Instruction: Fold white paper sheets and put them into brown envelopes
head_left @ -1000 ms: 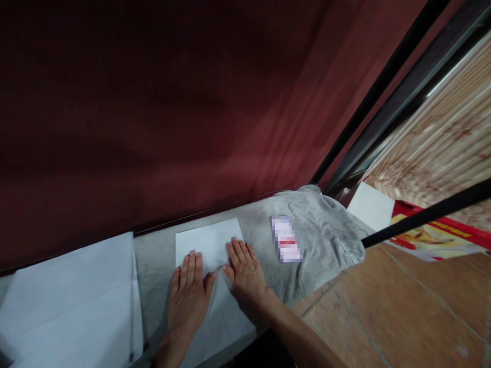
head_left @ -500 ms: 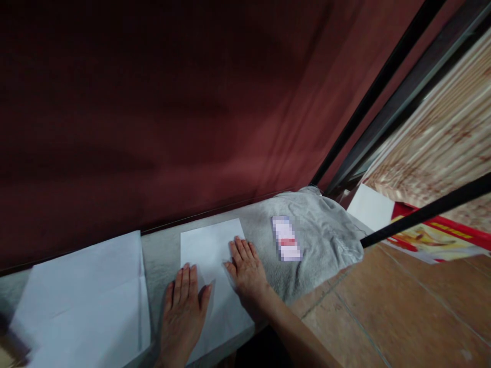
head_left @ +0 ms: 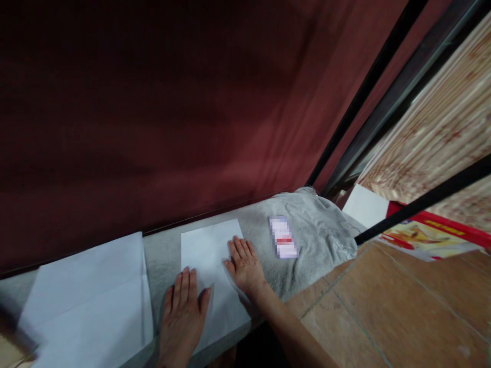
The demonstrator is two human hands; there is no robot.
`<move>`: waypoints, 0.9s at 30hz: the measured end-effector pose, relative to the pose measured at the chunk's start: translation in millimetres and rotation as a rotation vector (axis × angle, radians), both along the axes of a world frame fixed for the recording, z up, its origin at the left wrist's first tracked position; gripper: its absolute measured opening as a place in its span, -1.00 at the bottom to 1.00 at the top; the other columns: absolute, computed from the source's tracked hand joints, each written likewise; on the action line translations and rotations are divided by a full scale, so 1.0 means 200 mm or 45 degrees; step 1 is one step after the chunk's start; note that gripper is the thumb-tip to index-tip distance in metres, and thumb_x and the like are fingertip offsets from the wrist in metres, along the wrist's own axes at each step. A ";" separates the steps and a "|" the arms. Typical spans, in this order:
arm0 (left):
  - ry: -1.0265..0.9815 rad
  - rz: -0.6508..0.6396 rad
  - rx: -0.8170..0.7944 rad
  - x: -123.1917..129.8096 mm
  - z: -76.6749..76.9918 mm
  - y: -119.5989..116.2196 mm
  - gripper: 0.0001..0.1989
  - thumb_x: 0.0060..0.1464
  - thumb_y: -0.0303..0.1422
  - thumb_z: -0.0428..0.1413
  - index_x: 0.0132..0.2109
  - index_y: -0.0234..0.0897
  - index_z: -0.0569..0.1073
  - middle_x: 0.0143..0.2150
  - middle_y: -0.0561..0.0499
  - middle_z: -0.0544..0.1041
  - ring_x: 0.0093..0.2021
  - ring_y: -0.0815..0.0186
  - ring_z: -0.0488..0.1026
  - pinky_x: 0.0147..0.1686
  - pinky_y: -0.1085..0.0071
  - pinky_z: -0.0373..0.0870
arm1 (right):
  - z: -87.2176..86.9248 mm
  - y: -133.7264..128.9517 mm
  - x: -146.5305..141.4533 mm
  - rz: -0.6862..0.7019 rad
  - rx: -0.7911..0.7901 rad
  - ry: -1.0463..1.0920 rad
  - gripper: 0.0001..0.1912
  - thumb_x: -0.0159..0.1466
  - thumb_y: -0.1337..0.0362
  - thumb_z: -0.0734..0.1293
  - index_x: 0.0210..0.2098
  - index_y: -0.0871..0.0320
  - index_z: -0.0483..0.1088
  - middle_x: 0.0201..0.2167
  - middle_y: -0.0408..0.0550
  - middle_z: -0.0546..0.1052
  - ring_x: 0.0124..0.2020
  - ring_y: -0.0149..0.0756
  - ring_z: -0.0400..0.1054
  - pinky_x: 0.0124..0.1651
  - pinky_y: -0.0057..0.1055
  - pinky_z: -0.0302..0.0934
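A white sheet of paper (head_left: 213,240) lies on a bench-like surface covered with grey cloth (head_left: 163,255). My left hand (head_left: 184,312) rests flat over the sheet's left side, fingers stretched out and thumb apart. On the right part of the same sheet, my right hand (head_left: 245,266) lies flat with its fingers spread. Neither hand grips anything. Farther left is a larger white paper (head_left: 95,301) with a crease across it. A phone-like item (head_left: 283,237), its face pixelated, sits on the cloth to the right of my right hand.
Behind the surface rises a dark red wall or panel (head_left: 172,128). Black bars (head_left: 364,97) slant along the right side. A red and white printed box (head_left: 433,230) stands on the tiled floor (head_left: 402,291) near pale patterned fabric (head_left: 441,133). Something dark and blurred is at the lower left edge.
The view has shifted slightly, so the phone, the box and the bars appear a little farther left. Both hands remain flat on the sheet.
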State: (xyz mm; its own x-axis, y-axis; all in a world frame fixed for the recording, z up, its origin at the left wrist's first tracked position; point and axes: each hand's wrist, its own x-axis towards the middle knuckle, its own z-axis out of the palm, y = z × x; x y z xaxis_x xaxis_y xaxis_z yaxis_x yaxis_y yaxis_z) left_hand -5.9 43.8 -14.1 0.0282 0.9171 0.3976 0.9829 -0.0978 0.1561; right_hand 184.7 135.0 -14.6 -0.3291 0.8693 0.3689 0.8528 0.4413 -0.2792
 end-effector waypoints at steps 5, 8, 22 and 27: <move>-0.011 -0.013 -0.025 0.00 0.00 0.00 -0.24 0.34 -0.04 -0.32 0.41 -0.59 0.06 0.40 -0.42 0.15 0.43 -0.12 0.05 0.34 -0.12 0.01 | 0.00 0.00 0.00 0.000 -0.013 0.002 -0.38 0.45 0.01 0.15 0.37 0.24 0.14 0.38 0.14 0.20 0.38 -0.08 0.10 0.40 -0.07 -0.01; -0.024 -0.001 -0.033 0.00 0.00 0.00 -0.25 0.34 -0.03 -0.31 0.42 -0.54 0.06 0.41 -0.39 0.15 0.44 -0.10 0.04 0.34 -0.12 0.00 | 0.00 0.00 0.00 0.000 -0.023 0.006 -0.38 0.45 0.01 0.15 0.37 0.24 0.14 0.38 0.14 0.20 0.38 -0.08 0.10 0.40 -0.07 -0.02; -0.037 0.004 -0.013 0.00 0.00 0.00 -0.26 0.34 -0.04 -0.30 0.43 -0.54 0.03 0.41 -0.41 0.16 0.42 -0.11 0.07 0.33 -0.13 0.01 | 0.00 0.00 0.00 -0.015 -0.010 0.005 -0.38 0.44 0.02 0.16 0.38 0.22 0.13 0.38 0.11 0.22 0.38 -0.07 0.11 0.39 -0.08 0.00; -0.048 0.001 -0.019 0.00 0.01 0.00 -0.25 0.33 -0.02 -0.30 0.42 -0.53 0.07 0.41 -0.39 0.15 0.42 -0.10 0.07 0.35 -0.11 -0.01 | 0.00 0.00 0.00 -0.017 -0.011 -0.011 -0.37 0.44 0.01 0.16 0.38 0.22 0.13 0.38 0.12 0.20 0.38 -0.09 0.10 0.40 -0.10 -0.01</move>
State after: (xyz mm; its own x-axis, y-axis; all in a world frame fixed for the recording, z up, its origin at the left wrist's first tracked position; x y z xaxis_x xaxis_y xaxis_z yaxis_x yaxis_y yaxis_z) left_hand -5.6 44.2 -12.5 0.0129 0.9229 0.3848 0.9764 -0.0947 0.1943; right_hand 184.9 135.1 -14.5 -0.3208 0.8766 0.3588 0.8609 0.4278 -0.2754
